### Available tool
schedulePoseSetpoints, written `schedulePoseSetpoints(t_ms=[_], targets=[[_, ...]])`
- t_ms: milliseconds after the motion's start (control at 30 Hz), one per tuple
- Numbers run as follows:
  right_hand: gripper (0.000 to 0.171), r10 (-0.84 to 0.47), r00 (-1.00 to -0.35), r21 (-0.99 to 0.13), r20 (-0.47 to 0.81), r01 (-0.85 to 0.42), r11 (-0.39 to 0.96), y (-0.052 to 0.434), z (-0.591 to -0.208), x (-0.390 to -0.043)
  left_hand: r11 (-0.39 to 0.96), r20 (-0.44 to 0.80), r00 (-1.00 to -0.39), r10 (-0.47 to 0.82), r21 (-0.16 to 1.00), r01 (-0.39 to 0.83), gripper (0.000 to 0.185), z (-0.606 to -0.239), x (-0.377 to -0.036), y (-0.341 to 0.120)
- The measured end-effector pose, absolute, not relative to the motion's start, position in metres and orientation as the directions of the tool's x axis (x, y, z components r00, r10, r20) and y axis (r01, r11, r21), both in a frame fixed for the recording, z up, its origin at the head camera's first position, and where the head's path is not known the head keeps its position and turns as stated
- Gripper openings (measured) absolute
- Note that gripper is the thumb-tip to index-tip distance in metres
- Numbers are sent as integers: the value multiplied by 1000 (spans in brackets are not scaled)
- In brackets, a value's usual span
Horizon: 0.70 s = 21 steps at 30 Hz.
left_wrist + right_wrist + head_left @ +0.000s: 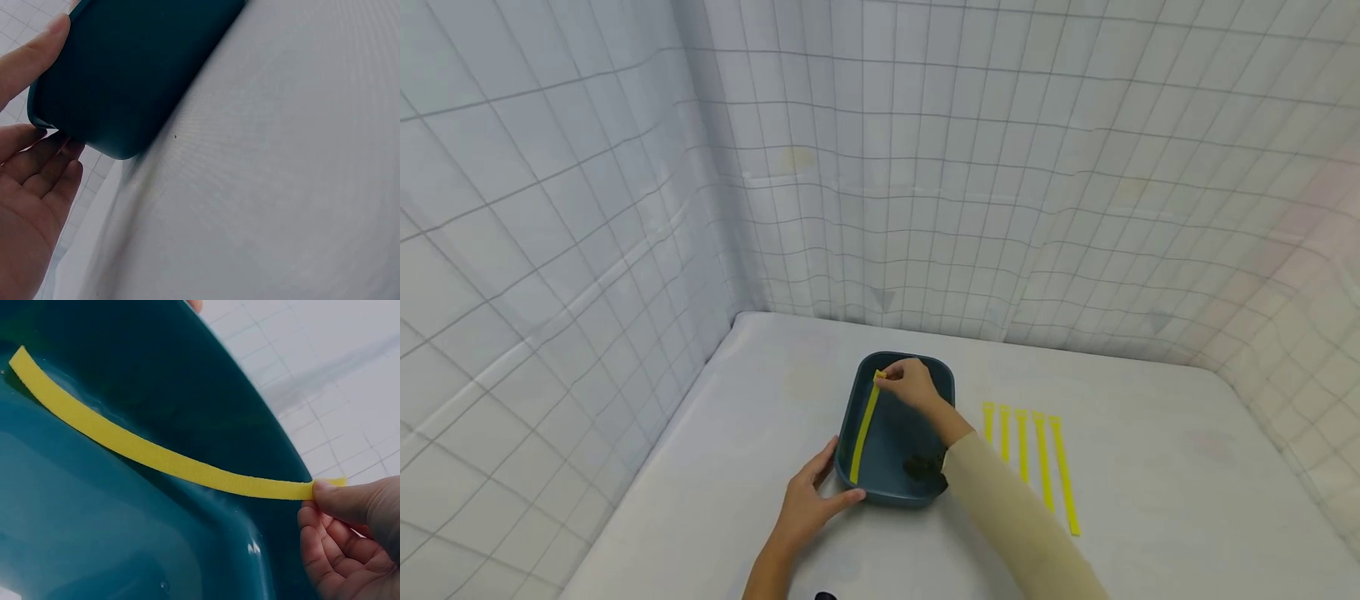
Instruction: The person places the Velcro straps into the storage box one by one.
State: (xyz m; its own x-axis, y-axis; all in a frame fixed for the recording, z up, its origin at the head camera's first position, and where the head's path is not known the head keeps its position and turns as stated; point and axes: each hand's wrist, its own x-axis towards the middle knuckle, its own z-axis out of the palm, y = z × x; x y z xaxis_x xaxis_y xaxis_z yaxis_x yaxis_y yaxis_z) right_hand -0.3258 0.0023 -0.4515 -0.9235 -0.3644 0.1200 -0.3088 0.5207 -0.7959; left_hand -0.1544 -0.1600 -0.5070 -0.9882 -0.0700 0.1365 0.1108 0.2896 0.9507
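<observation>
A dark teal plastic basin [898,433] stands on the white-covered table. My left hand [805,508] holds its near left corner, the thumb at the near rim and the fingers against the side wall; the left wrist view shows this grip from below the rim. Inside the basin, my right hand [912,383] pinches the far end of a yellow hook-and-loop cable tie [169,461] between thumb and fingers. The tie's free length runs along the left side of the basin, curving slightly in the right wrist view. A dark clump [922,468], kind unclear, lies in the near right corner.
Several more yellow ties [1022,446] lie side by side right of the basin, partly hidden by the right sleeve [1007,508]. A small dark object [825,596] shows at the bottom edge. White gridded curtains [925,167] surround the table.
</observation>
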Motion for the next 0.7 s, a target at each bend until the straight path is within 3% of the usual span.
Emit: schedulePoseSetpoints(t_ms=[700], targets=[[15, -310, -948, -794, 76, -245, 556, -9, -471, -341, 289, 125, -990, -63, 952, 102, 85, -508, -155, -161]])
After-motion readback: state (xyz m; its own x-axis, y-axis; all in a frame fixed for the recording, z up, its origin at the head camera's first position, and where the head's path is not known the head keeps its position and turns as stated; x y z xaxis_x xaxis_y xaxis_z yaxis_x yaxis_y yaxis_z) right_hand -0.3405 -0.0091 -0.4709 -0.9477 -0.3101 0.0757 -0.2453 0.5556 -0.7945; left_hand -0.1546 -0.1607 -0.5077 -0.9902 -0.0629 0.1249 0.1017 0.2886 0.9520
